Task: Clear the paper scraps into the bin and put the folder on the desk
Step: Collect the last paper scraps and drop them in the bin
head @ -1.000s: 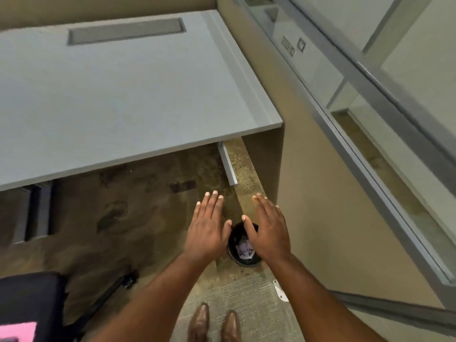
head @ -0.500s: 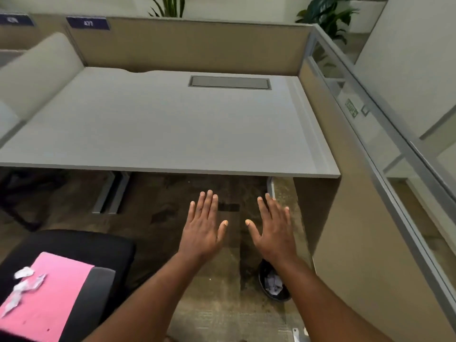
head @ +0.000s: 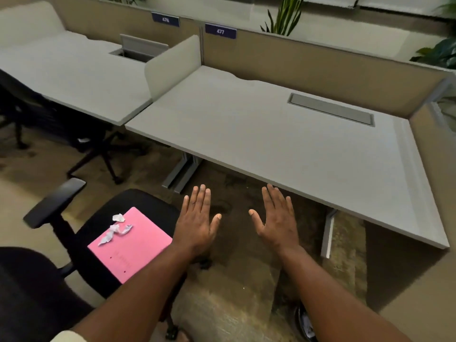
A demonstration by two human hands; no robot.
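Note:
A pink folder [head: 133,245] lies flat on the seat of a black office chair [head: 150,203] at the lower left. Several crumpled white paper scraps [head: 114,232] rest on the folder's far left part. My left hand [head: 197,223] hovers palm down just right of the folder, fingers spread, holding nothing. My right hand [head: 277,219] is held out the same way over the carpet, in front of the grey desk [head: 283,144]. Only a sliver of the black bin [head: 304,323] shows at the bottom, behind my right forearm.
A second grey desk [head: 74,70] stands at the left behind a low divider [head: 172,67], with another black chair [head: 49,119] under it. Tan partition walls close the back and right. Desk legs [head: 180,174] stand on the patterned carpet.
The view has swung left and up from the bin. The chair with the folder and scraps has come fully into view, and the bin has slid to the bottom edge. Both hands stay empty and spread.

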